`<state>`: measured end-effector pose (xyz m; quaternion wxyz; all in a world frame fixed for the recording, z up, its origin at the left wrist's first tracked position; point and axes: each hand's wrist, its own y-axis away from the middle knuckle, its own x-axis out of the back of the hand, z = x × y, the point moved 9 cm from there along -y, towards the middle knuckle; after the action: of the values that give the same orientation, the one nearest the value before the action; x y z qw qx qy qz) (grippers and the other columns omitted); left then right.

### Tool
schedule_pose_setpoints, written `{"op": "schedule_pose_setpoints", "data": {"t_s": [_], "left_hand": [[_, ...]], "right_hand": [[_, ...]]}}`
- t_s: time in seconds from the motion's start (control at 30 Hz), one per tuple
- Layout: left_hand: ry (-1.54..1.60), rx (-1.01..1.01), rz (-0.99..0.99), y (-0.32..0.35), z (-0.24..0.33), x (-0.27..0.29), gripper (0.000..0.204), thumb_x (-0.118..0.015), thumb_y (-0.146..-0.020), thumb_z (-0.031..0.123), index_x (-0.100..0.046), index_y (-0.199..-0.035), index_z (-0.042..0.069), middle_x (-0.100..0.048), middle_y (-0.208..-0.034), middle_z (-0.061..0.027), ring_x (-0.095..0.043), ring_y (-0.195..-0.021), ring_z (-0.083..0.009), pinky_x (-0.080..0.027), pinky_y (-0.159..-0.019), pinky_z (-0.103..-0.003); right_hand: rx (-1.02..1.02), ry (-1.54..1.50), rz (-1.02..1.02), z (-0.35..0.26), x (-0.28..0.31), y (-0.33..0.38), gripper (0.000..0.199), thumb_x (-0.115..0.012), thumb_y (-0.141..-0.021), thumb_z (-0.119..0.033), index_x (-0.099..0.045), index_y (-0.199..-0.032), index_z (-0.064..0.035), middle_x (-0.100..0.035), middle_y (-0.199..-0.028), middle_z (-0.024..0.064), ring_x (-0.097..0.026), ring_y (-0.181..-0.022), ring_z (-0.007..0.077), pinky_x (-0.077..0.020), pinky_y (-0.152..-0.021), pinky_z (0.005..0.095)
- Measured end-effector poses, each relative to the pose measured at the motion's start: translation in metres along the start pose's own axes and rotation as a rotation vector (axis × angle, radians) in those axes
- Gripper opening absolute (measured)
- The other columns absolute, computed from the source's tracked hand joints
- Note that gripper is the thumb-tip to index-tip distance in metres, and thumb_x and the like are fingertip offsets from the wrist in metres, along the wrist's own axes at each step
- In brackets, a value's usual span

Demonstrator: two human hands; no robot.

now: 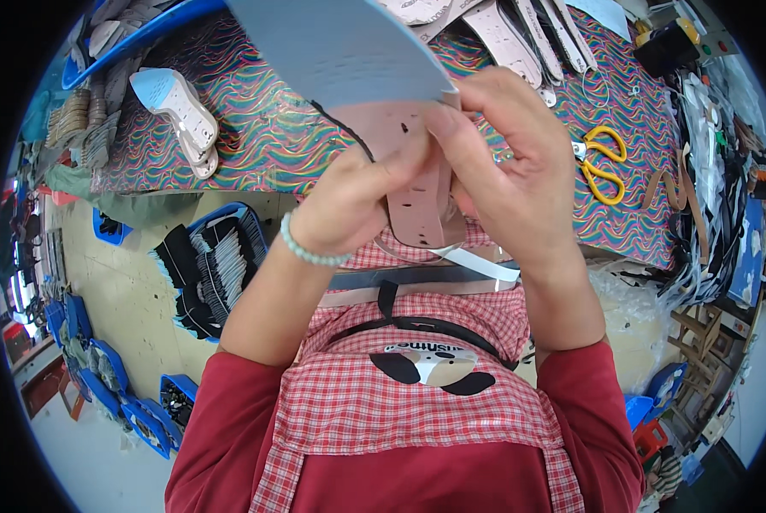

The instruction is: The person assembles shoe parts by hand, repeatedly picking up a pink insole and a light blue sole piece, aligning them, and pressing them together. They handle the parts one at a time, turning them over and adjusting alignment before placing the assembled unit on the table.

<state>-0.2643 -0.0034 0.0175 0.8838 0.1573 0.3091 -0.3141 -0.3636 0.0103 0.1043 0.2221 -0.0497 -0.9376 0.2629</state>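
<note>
A large shoe insole [353, 56], grey-blue at the broad end and pinkish on its narrow part, is held up in front of me. My left hand [344, 201], with a pale bead bracelet at the wrist, grips the narrow part from the left, thumb on top. From the other side my right hand [515, 154] pinches the insole's edge where the two colours meet. Small dark marks dot the pinkish part, and a dark strip runs along its left edge. Below the hands hangs a white strip [481, 263]; where it attaches is hidden.
On the patterned table are stacked insoles [186, 115] at left, yellow-handled scissors [603, 162] at right, and more insole pieces [515, 47] at the back. A blue bin [255, 227] of dark and light pieces stands lower left. Straps [704, 184] hang along the right edge.
</note>
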Motion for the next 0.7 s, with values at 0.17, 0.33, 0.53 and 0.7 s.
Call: {"op": "schedule_pose_setpoints", "data": {"t_s": [0.17,0.33,0.53,0.7], "left_hand": [[-0.052,0.012,-0.092,-0.004,0.015,0.003,0.035,-0.046,-0.098,0.035,-0.057,-0.104,0.003,-0.054,-0.069,-0.0051,-0.062,-0.088,-0.0244,-0.042,-0.098,-0.039],[-0.18,-0.187,0.04,0.002,0.037,0.023,0.028,-0.044,-0.099,0.029,-0.056,-0.09,0.005,-0.048,-0.063,-0.0018,-0.062,-0.087,-0.025,-0.036,-0.104,-0.048],[0.384,-0.385,-0.081,0.015,0.068,0.007,0.034,-0.033,-0.102,0.036,-0.054,-0.093,0.011,-0.048,-0.068,0.0032,-0.056,-0.083,-0.0151,-0.037,-0.105,-0.045],[0.504,-0.351,-0.136,0.019,0.076,0.002,0.031,-0.036,-0.102,0.035,-0.052,-0.091,0.011,-0.04,-0.067,0.0038,-0.044,-0.067,-0.011,-0.043,-0.08,-0.033]], "right_hand": [[-0.415,-0.393,-0.012,0.043,-0.015,0.027,0.039,-0.055,-0.094,-0.018,-0.049,-0.128,-0.0007,-0.054,-0.11,0.0113,-0.064,-0.09,0.0162,-0.05,-0.073,0.0304],[-0.464,-0.288,-0.112,0.043,-0.023,0.054,0.042,-0.057,-0.091,-0.013,-0.046,-0.131,-0.0031,-0.06,-0.096,0.0077,-0.062,-0.081,0.0145,-0.0495,-0.066,0.0258],[-0.066,0.393,-0.298,-0.019,-0.031,0.041,0.045,-0.066,-0.085,-0.024,-0.051,-0.121,-0.0032,-0.059,-0.092,0.0135,-0.063,-0.069,0.0293,-0.0523,-0.057,0.0371],[-0.054,0.081,0.015,-0.014,-0.049,0.072,0.04,-0.06,-0.091,-0.021,-0.048,-0.12,0.0041,-0.06,-0.087,0.0152,-0.063,-0.065,0.0231,-0.0503,-0.056,0.0323]]}}
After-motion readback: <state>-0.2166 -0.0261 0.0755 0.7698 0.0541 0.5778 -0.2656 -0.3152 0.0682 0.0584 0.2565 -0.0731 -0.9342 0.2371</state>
